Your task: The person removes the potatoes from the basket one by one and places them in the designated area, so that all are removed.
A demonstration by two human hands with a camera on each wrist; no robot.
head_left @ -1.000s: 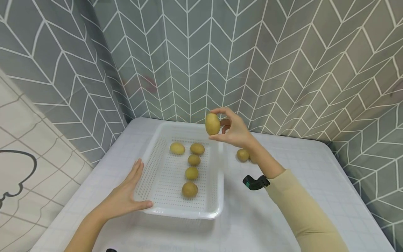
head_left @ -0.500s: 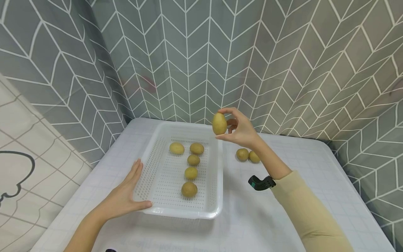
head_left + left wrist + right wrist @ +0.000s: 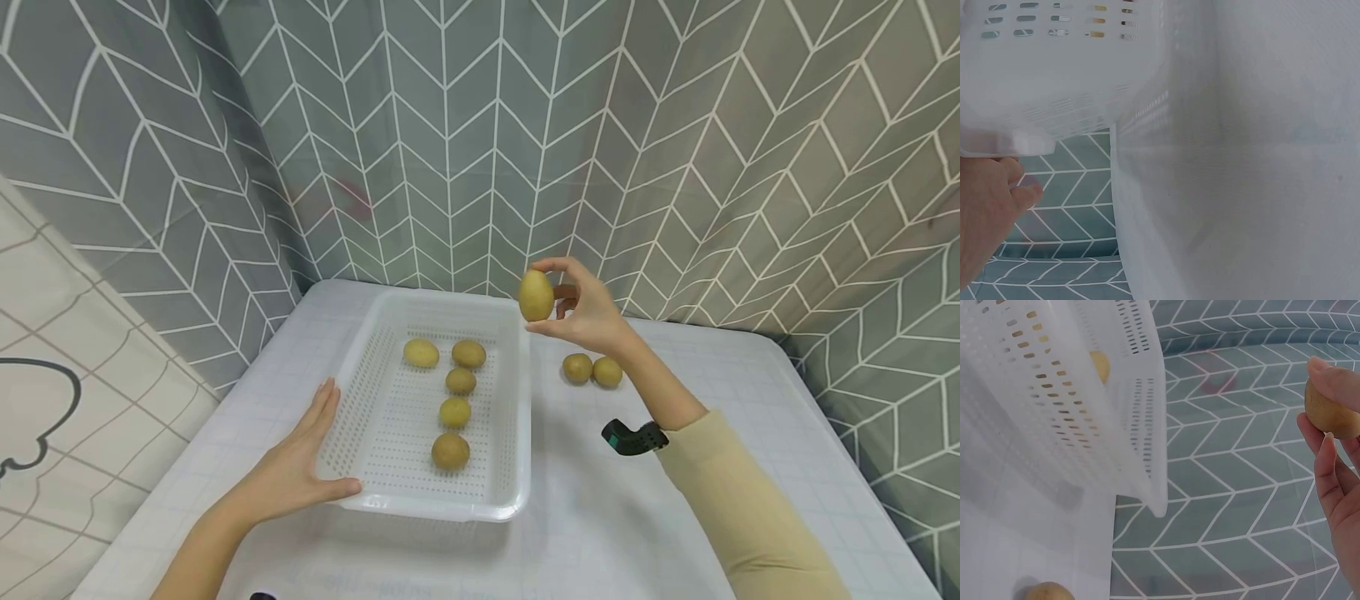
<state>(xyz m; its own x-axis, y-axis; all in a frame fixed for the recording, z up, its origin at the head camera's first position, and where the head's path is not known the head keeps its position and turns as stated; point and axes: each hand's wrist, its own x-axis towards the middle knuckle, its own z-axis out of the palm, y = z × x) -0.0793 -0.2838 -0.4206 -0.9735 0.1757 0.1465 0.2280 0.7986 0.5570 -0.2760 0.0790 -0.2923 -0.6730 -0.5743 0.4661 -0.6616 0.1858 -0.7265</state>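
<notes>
The white basket (image 3: 517, 502) is being touched at its near left by the left hand (image 3: 296, 467), fingers extended, thumb spread. A raised potato (image 3: 536, 296) is being pinched by the right hand (image 3: 592, 317) near the basket's far right corner. Five potatoes (image 3: 451, 452) are being contained inside; two more potatoes (image 3: 577, 368) are being borne by the table (image 3: 592, 521) alongside.

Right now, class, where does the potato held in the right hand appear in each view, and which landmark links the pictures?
Head: the held potato is right of centre, pinched by the right hand.
Left wrist: not in this picture.
Right wrist: at the right edge, above mid-height.
Shared landmark: the white basket, left of centre in the head view, upper left in both wrist views.
</notes>
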